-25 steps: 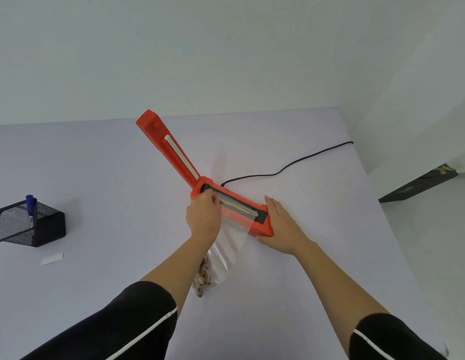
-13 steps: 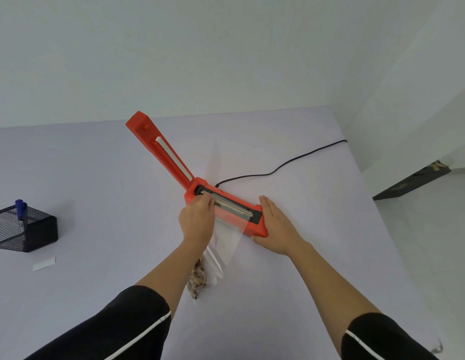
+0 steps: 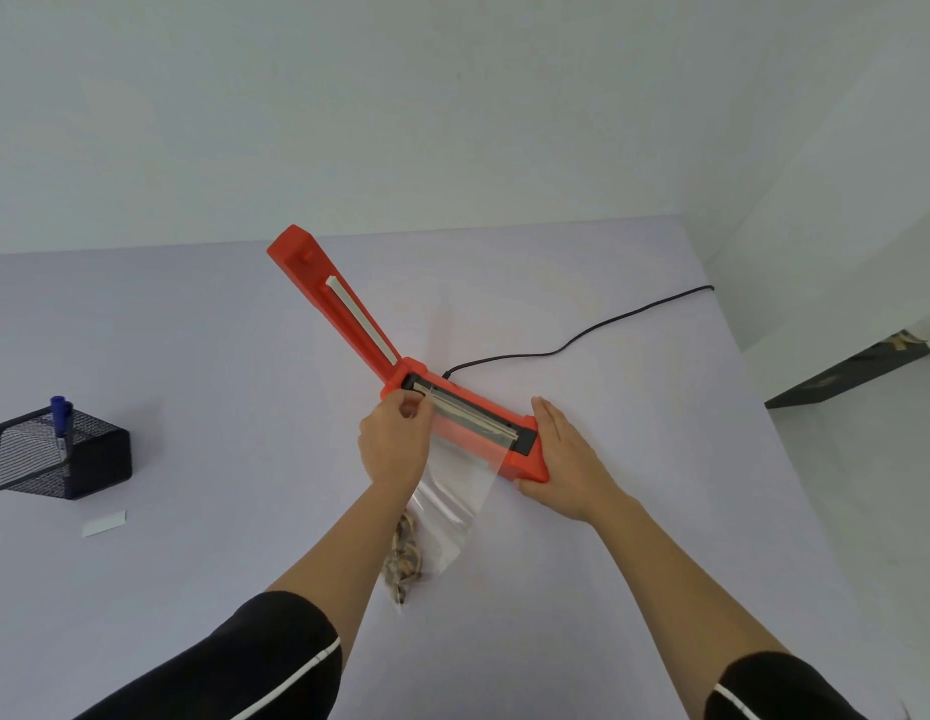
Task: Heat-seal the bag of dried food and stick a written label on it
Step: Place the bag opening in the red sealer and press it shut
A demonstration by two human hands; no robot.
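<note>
Pale table (image 3: 193, 356), clear bag (image 3: 455, 491) mouth across open orange sealer (image 3: 468, 407)

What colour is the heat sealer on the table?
Bright orange-red heat sealer with a black base strip, seen in the head view.

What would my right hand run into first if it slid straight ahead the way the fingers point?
Probably the black power cord past the sealer. The right hand points up along the sealer's end; depth is unclear.
</note>
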